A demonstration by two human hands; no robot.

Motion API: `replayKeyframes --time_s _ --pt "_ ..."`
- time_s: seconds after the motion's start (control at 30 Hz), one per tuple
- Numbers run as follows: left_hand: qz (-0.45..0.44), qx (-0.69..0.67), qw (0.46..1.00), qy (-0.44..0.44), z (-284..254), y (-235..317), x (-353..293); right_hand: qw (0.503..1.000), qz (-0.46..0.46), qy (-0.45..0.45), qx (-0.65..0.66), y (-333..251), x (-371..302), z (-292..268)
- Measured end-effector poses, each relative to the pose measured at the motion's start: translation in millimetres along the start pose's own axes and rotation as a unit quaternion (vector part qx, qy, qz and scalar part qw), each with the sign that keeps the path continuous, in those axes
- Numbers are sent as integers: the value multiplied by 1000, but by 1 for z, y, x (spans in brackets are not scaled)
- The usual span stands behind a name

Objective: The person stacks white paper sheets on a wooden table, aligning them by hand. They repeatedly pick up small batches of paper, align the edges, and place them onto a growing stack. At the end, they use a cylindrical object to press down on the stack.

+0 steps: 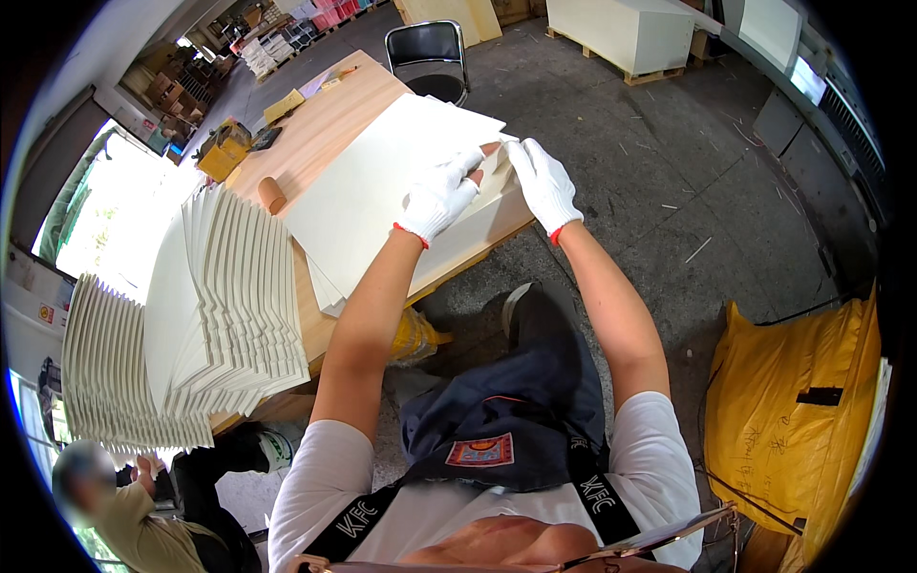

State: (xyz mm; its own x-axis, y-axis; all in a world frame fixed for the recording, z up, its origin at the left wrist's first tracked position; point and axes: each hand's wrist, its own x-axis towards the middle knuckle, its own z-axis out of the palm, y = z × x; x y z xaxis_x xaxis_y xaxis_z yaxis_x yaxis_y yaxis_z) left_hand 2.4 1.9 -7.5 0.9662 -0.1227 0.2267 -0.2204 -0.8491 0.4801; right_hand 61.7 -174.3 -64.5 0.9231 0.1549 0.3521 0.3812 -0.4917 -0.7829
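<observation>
Eyeglass frame [669,537]: positioned at lower edge of view, tilted, in front of white shirt [330,468].
Floor [650,210]: dark grey, scattered with pale scraps.
Bench [334,110]: wood-topped, set at an angle across upper left; carrying all sheet material listed below.
Fanned piles [250,296]: placed at near left end of bench, one beside another; pale sheets spread in stepped overlap, edges staggered. Judged already separated; number of sheets impossible to tell.
Sheet stack [382,162]: laid flat on bench, right of fanned piles, beneath both hands; white, edges roughly aligned, slightly offset at near corner. Judged in mid-handling: not yet fanned, corner being worked, bulk apparently left to separate.
Left hand [441,196]: gloved in white with red cuff, resting over top sheet near right edge of stack; thumb and forefinger bare at tips, visibly apart. Unable to tell whether any sheet edge is pinched.
Right hand [544,186]: gloved likewise, at far right corner of stack; fingers bent down toward sheet edges, touching or nearly so. Underside hidden; unable to tell whether clamped on sheets.
Brown cylinder [272,195]: lying on bench, between fanned piles and sheet stack.
</observation>
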Motion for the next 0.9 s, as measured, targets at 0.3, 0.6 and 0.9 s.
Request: replayKeyframes --time_s 0.3,0.6,0.9 --pt "25 39 999 -23 -3 10 -4 1000 17 -6 16 4 1 1" --pt "32 37 999 11 3 4 -4 999 -1 -21 -30 0 -3 -11" --pt "55 24 998 6 9 -5 2 919 -263 -19 -294 10 1 -38"
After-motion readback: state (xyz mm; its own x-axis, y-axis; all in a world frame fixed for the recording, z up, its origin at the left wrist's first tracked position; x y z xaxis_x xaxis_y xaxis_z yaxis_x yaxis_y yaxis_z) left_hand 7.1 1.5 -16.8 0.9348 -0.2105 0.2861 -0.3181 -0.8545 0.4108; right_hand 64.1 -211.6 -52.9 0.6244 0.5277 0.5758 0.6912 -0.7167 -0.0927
